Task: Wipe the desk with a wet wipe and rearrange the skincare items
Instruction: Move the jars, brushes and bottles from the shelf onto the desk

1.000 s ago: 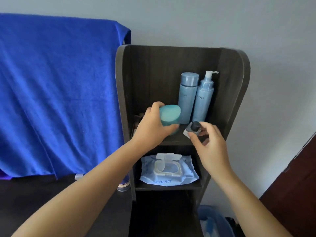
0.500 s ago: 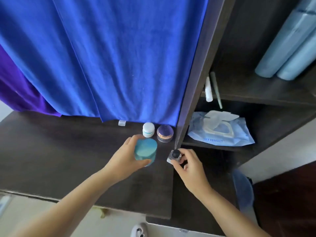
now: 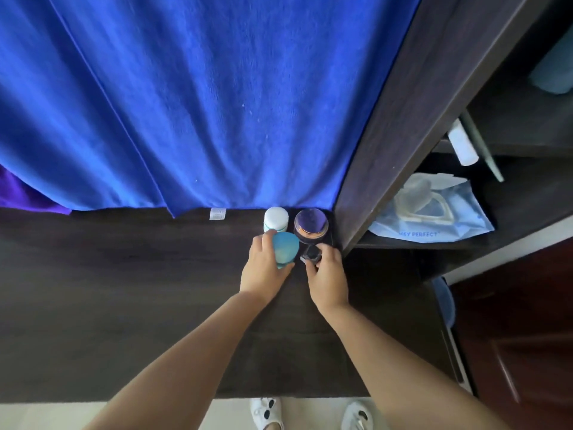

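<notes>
At bench (image 3: 124, 305) corner, left hand (image 3: 263, 268) grips teal jar (image 3: 285, 248), right hand (image 3: 328, 274) grips dark bottle (image 3: 311, 254); tight spot, could knock purple jar (image 3: 311, 226) & white-cap jar (image 3: 275, 219) over.

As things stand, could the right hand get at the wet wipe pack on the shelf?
Probably not yet: the right hand is shut on a small dark bottle. The wet wipe pack lies uncovered on the shelf beyond.

Both hands have carried their items off the shelf to the desk's (image 3: 124, 305) back right corner: the left hand (image 3: 263, 268) brings the teal jar (image 3: 285, 248) beside the white-capped jar (image 3: 275, 219), the right hand (image 3: 328, 274) the small dark-capped bottle (image 3: 311, 255) before the purple-lidded jar (image 3: 311, 226).
</notes>
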Demonstrator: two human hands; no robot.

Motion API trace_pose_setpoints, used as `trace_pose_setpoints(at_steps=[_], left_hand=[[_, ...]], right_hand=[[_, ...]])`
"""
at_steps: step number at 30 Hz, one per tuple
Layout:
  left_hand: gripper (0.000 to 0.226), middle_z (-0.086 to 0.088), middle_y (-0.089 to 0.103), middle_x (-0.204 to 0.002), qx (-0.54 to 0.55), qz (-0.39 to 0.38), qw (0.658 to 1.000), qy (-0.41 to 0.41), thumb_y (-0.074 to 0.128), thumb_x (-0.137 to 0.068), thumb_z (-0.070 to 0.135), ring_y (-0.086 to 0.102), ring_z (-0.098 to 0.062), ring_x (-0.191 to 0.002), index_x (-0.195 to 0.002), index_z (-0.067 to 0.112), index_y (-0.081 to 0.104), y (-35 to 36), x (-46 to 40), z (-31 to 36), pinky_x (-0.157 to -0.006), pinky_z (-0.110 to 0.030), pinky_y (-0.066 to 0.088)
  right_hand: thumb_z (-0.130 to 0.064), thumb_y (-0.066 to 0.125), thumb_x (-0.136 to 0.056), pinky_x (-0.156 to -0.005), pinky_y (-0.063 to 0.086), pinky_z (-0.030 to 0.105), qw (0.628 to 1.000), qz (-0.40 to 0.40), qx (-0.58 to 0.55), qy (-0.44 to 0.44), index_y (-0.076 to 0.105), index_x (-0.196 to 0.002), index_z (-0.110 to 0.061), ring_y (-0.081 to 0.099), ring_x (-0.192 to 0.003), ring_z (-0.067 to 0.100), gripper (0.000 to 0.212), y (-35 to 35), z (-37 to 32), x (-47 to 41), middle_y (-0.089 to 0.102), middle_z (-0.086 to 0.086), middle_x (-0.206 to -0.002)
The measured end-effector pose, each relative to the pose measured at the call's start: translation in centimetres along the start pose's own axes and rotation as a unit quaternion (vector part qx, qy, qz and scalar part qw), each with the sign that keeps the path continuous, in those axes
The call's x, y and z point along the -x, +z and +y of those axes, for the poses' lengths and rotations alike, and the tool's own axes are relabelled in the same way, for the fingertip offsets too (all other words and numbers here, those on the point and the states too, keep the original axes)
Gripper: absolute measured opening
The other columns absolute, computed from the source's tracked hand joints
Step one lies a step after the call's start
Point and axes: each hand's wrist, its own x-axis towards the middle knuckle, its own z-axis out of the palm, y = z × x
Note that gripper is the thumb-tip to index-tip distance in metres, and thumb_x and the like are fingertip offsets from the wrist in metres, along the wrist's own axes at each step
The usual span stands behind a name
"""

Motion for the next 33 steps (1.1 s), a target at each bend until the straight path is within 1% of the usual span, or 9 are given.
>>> trace_pose_setpoints(at_steps=[5, 8, 12, 15, 18, 20, 23, 28, 33], left_hand=[[0.097, -0.010, 0.027, -0.140, 0.003, -0.035, 0.999, 0.005, 0.076, -0.072, 0.027, 0.030, -0.025, -0.132, -0.145, 0.014, 0.013, -0.9, 0.6, 0.0, -0.099, -0.037, 0.037], [0.085, -0.014, 0.033, -0.139, -0.009, 0.040, 0.997, 0.066, 0.070, -0.078, 0.026, 0.032, -0.027, -0.130, -0.144, 0.010, 0.020, -2.7, 1.9, 1.7, -0.106, -0.036, 0.030], [0.050, 0.006, 0.057, -0.110, 0.107, 0.088, 0.983, 0.125, 0.057, -0.088, 0.020, 0.053, -0.011, -0.105, -0.134, 0.020, 0.036, -6.0, 4.3, 7.8, -0.087, -0.018, 0.039], [0.027, 0.015, 0.061, -0.083, 0.135, 0.061, 0.967, 0.209, 0.051, -0.091, 0.016, 0.058, -0.003, -0.083, -0.106, 0.038, 0.046, -8.2, 6.5, 14.5, -0.072, -0.008, 0.041], [0.023, 0.013, 0.060, -0.073, 0.123, 0.103, 0.947, 0.278, 0.049, -0.092, 0.016, 0.059, -0.007, -0.073, -0.089, 0.039, 0.047, -10.0, 7.7, 21.1, -0.067, -0.011, 0.043], [0.009, 0.004, 0.061, -0.068, 0.103, 0.144, 0.941, 0.289, 0.048, -0.092, 0.020, 0.058, -0.015, -0.068, -0.088, 0.027, 0.051, -10.8, 7.5, 24.6, -0.067, -0.028, 0.048], [0.012, -0.002, 0.057, -0.067, -0.016, 0.207, 0.931, 0.299, 0.044, -0.094, 0.023, 0.052, -0.027, -0.065, -0.090, 0.016, 0.053, -11.5, 6.8, 28.6, -0.060, -0.041, 0.047], [0.009, -0.003, 0.046, -0.069, -0.327, 0.202, 0.909, 0.160, 0.046, -0.093, 0.014, 0.047, -0.026, -0.066, -0.097, 0.010, 0.053, -10.7, 5.3, 31.8, -0.055, -0.033, 0.034], [0.012, -0.007, 0.062, -0.095, -0.385, 0.156, 0.906, 0.079, 0.053, -0.091, 0.015, 0.051, -0.023, -0.073, -0.102, 0.010, 0.057, -8.1, 5.2, 31.5, -0.058, -0.030, 0.037]], right_hand=[[-0.021, 0.061, -0.087, -0.089, 0.051, 0.042, 0.999, -0.053, 0.010, 0.005, 0.047, -0.125, -0.012, 0.057, -0.111, 0.027, 0.041, -2.1, -1.1, 0.3, 0.050, 0.012, -0.126], [-0.022, 0.057, -0.089, -0.084, 0.052, 0.036, 0.997, -0.067, 0.011, -0.037, 0.051, -0.120, -0.016, 0.059, -0.104, 0.019, 0.032, -6.1, -1.4, 1.4, 0.053, 0.005, -0.124], [-0.018, 0.055, -0.090, -0.077, 0.046, 0.015, 0.993, -0.055, -0.033, -0.103, 0.058, -0.112, -0.017, 0.058, -0.093, 0.002, 0.021, -14.6, -2.2, 2.7, 0.063, -0.003, -0.109], [-0.015, 0.054, -0.091, -0.067, 0.045, 0.009, 0.981, -0.076, -0.041, -0.172, 0.064, -0.095, -0.022, 0.061, -0.083, -0.001, 0.013, -22.2, -4.3, 4.0, 0.065, -0.012, -0.082], [-0.009, 0.055, -0.090, -0.060, 0.048, 0.013, 0.964, 0.008, -0.084, -0.250, 0.066, -0.085, -0.018, 0.063, -0.064, 0.006, 0.015, -29.2, -7.5, 3.9, 0.064, -0.007, -0.062], [-0.011, 0.055, -0.090, -0.058, 0.047, 0.013, 0.955, 0.074, -0.103, -0.269, 0.064, -0.085, -0.017, 0.062, -0.059, 0.008, 0.012, -32.3, -9.6, 1.8, 0.064, -0.005, -0.061], [-0.026, 0.053, -0.091, -0.070, 0.053, 0.028, 0.975, 0.035, -0.011, -0.218, 0.058, -0.096, -0.019, 0.063, -0.070, 0.012, 0.010, -33.5, -12.2, -3.5, 0.067, -0.003, -0.077], [-0.042, 0.050, -0.089, -0.076, 0.049, 0.038, 0.971, -0.049, 0.157, -0.175, 0.057, -0.103, -0.016, 0.061, -0.093, 0.029, 0.031, -30.7, -14.0, -8.2, 0.065, 0.007, -0.101], [-0.038, 0.055, -0.086, -0.064, 0.045, 0.032, 0.963, -0.088, 0.213, -0.138, 0.059, -0.096, -0.013, 0.060, -0.079, 0.023, 0.027, -31.3, -14.2, -8.9, 0.060, 0.005, -0.084]])
